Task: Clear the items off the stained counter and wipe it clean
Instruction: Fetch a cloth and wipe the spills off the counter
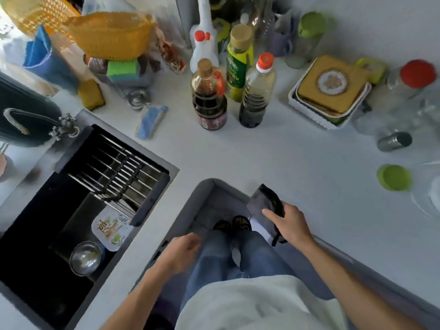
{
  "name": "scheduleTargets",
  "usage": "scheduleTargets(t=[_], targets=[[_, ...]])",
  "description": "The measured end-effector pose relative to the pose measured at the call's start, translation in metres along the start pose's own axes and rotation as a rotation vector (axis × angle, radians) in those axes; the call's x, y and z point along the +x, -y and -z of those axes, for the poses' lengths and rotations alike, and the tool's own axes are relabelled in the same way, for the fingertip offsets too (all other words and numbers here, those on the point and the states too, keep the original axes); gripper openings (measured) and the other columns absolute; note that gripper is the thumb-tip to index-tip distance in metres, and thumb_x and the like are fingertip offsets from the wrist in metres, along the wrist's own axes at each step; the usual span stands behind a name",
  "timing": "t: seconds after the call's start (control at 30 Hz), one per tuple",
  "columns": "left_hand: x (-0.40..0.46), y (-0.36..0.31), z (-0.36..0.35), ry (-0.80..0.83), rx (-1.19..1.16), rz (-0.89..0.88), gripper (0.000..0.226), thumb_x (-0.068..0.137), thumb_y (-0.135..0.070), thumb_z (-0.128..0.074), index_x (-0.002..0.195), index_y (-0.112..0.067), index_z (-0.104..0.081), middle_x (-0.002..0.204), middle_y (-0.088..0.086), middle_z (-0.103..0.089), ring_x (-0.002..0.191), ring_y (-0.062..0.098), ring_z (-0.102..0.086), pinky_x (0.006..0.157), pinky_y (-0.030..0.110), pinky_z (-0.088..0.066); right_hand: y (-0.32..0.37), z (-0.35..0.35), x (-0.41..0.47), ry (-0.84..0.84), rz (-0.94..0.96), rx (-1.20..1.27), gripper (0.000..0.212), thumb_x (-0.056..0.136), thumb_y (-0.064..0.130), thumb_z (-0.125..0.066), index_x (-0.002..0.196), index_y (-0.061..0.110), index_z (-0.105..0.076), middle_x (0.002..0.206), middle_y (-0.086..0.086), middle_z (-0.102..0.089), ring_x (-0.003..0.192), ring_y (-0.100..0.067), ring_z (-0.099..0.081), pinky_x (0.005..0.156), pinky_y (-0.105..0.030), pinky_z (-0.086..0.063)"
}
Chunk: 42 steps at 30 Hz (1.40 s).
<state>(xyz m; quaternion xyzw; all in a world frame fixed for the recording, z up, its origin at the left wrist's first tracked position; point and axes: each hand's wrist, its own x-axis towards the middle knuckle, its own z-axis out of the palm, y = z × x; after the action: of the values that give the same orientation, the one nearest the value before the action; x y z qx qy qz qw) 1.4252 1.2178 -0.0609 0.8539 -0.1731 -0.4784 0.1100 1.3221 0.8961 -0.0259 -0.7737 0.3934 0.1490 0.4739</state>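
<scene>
A: One white worktop [273, 153] wraps the corner. State the largest fixtures first

B: A black sink [42, 234] is set into the worktop at left. A roll-up drying rack [119, 167] lies across its far part, a steel bowl [85, 257] and a printed tray [112, 228] sit inside it, and a tap [64, 127] stands at its far edge

A: Items standing on the worktop?

B: At the back, an orange basket [112, 34] sits on a sponge caddy [123, 72]. A white tray with a gold tin [329, 91] is at right. Centre group: dark sauce bottle [209, 98], green oil bottle [239, 60], red-capped bottle [258, 91] and white spray bottle [204, 41], standing close together. Smaller items: red-lidded jar [404, 84], green lid [394, 177], metal cup [394, 141] on its side, blue cloth [150, 121], yellow sponge [91, 94]

A: Grip state, right hand [290, 225]?

B: Fingers are curled round a dark cloth [266, 206], held at the near worktop edge, index finger laid along it

A: Left hand [183, 252]?

B: It holds nothing. Fingers are loosely curled, the hand off the worktop above the person's legs
</scene>
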Motion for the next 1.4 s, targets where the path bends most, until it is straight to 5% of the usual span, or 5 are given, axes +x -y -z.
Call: scheduleTargets(t=[0.17,0.43,0.9,1.07,1.4], targets=[[0.026,0.0,0.013,0.166,0.23,-0.008,0.031,0.094,-0.043,-0.043,0.109,-0.029,-0.067,0.115,-0.007,-0.074,0.111,0.023,-0.068,0.09,0.032,-0.051,-0.038,0.001,-0.029,-0.091,-0.091,0.016,0.018,0.091,0.036,-0.072,0.079,0.025,-0.064,0.073,0.011,-0.07,0.07,-0.002,-0.064,0.057,-0.017,-0.042],[0.07,-0.039,0.016,0.354,0.533,-0.188,0.032,0.106,-0.031,-0.038,0.113,-0.024,-0.068,0.123,0.001,-0.074,0.112,0.029,-0.067,0.09,0.035,-0.05,-0.127,-0.047,-0.138,-0.335,-0.483,0.28,0.037,0.096,0.034,-0.065,0.064,0.028,-0.048,0.055,0.015,-0.056,0.057,-0.005,-0.053,0.055,-0.028,-0.036],[0.06,-0.232,-0.103,0.538,0.843,-0.577,0.037,0.112,-0.034,-0.038,0.12,-0.014,-0.069,0.12,0.006,-0.071,0.099,0.023,-0.062,0.085,0.029,-0.041,-0.214,-0.226,-0.342,-0.451,-1.106,0.748,0.023,0.105,0.027,-0.054,0.118,0.014,-0.067,0.106,-0.013,-0.073,0.088,-0.025,-0.061,0.073,-0.032,-0.041],[0.047,-0.265,-0.149,0.53,1.033,-0.644,0.033,0.111,-0.036,-0.045,0.127,-0.018,-0.069,0.126,0.005,-0.072,0.112,0.025,-0.066,0.096,0.033,-0.049,-0.242,-0.246,-0.369,-0.483,-1.199,0.911,0.029,0.104,0.03,-0.054,0.127,0.018,-0.066,0.118,-0.013,-0.074,0.107,-0.031,-0.066,0.078,-0.032,-0.046],[0.033,-0.296,-0.19,0.466,1.226,-0.553,0.022,0.107,-0.022,-0.054,0.095,-0.021,-0.071,0.104,0.01,-0.078,0.103,0.031,-0.074,0.091,0.035,-0.055,-0.329,-0.16,-0.383,-0.84,-1.057,1.071,0.026,0.107,0.027,-0.05,0.111,0.007,-0.066,0.086,-0.003,-0.066,0.076,-0.019,-0.062,0.057,-0.023,-0.039]])
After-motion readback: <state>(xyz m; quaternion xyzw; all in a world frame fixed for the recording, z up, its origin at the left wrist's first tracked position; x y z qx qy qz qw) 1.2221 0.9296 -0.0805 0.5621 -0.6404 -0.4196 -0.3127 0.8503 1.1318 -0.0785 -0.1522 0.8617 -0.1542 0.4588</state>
